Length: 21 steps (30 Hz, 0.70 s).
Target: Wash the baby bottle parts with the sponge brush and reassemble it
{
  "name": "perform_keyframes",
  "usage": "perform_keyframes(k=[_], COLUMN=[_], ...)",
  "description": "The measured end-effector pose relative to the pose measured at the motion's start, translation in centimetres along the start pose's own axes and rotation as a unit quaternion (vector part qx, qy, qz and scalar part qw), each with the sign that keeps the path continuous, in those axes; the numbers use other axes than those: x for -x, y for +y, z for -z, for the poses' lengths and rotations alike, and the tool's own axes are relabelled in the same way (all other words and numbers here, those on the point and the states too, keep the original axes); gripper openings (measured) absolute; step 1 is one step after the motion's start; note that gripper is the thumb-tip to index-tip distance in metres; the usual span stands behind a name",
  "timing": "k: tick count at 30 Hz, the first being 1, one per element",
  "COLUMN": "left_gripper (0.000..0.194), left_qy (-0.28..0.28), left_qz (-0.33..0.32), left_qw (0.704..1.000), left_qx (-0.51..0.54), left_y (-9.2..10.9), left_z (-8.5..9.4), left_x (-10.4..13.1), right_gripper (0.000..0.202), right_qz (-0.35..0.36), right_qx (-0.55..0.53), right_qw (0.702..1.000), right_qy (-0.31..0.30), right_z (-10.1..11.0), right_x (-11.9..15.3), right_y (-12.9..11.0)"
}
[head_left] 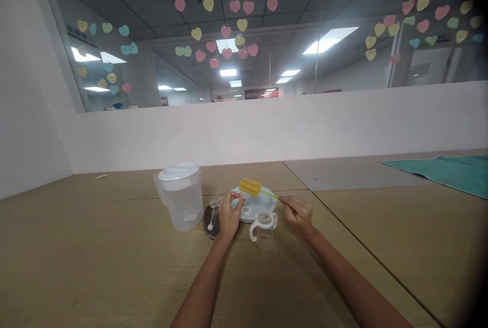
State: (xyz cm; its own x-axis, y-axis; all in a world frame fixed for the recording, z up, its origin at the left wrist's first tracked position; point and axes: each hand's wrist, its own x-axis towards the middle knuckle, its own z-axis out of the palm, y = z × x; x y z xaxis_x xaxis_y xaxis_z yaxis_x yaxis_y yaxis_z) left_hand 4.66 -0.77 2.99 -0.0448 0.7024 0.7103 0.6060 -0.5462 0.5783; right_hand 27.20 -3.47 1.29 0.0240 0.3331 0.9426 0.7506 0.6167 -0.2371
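Observation:
My right hand (299,212) is closed around the thin green handle of a bottle brush with a yellow sponge head (249,186). My left hand (231,215) pinches a small clear bottle part (244,196) just under the sponge; its exact shape is partly hidden. Both are above a white plate (270,202) on which a small white ring (246,211) lies. A clear baby bottle (264,236) with white side handles stands uncapped between my forearms. Left of my left hand, a straw piece with a weighted end (212,218) lies on a dark round dish (208,230).
A translucent lidded pitcher (185,201) stands on the wooden table (125,257) to the left. At the far right lies a green cloth (453,170). A white wall (229,135) with a window above borders the table's back edge.

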Motion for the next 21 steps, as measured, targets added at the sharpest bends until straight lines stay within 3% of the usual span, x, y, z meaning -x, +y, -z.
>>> perform_keyframes(k=[7,14,17,21], left_gripper=[0.022,0.03,0.025,0.019], left_qy=[0.026,0.121,0.106,0.046], left_qz=[-0.02,0.028,0.065,0.098], left_qw=[0.999,0.984,0.974,0.957], left_qx=[0.019,-0.124,-0.187,-0.269], left_y=[-0.4,-2.4,-3.6,-4.4], left_z=[-0.2,1.4,2.1,2.5], left_x=[0.5,-0.1,-0.4,-0.4], right_gripper=[0.031,0.031,0.031,0.03], right_qz=[0.012,0.007,-0.02,-0.019], right_qx=[0.0,-0.008,0.006,0.017], right_qw=[1.0,1.0,1.0,1.0], right_qy=[0.015,0.003,-0.002,-0.012], right_z=[0.2,0.2,0.2,0.1], right_x=[-0.2,-0.1,-0.1,-0.2], right_y=[-0.1,-0.1,0.1,0.3])
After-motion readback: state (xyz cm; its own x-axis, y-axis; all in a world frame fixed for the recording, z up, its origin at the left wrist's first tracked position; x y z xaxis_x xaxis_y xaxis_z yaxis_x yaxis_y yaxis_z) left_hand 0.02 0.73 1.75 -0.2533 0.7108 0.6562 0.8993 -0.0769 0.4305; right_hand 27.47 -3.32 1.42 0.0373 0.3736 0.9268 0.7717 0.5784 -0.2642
